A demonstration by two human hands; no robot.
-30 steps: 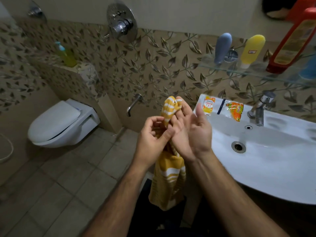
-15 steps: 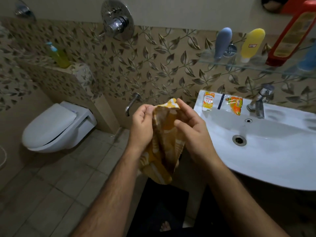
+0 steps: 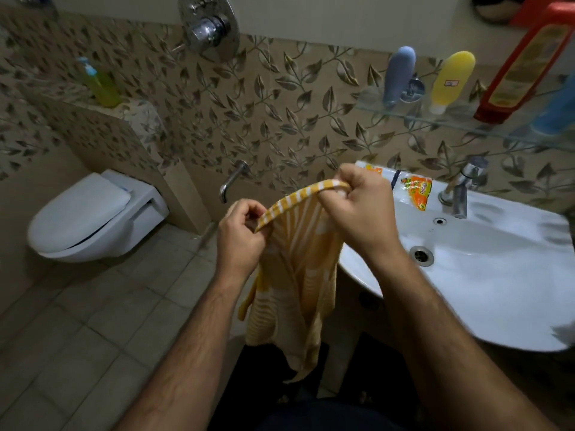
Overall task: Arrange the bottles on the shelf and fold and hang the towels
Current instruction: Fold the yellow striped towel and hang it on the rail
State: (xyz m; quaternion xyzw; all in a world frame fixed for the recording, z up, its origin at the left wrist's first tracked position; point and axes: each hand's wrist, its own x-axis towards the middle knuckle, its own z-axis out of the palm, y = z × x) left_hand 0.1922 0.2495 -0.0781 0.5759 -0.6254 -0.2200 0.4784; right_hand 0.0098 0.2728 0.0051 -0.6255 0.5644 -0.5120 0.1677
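Both hands closed on the top hem of the yellow striped towel (image 3: 292, 275): left hand (image 3: 241, 237) pinches one corner, right hand (image 3: 362, 209) fists the other, w/ the rest hanging bunched btwn my forearms. Risk, I'd say: hem isn't pulled taut, so a fold now goes crooked, or the lower end swings against the sink (image 3: 497, 290) rim just to my right. Open room is left, over the floor tiles. Bottles already stand on the glass shelf (image 3: 460, 122).
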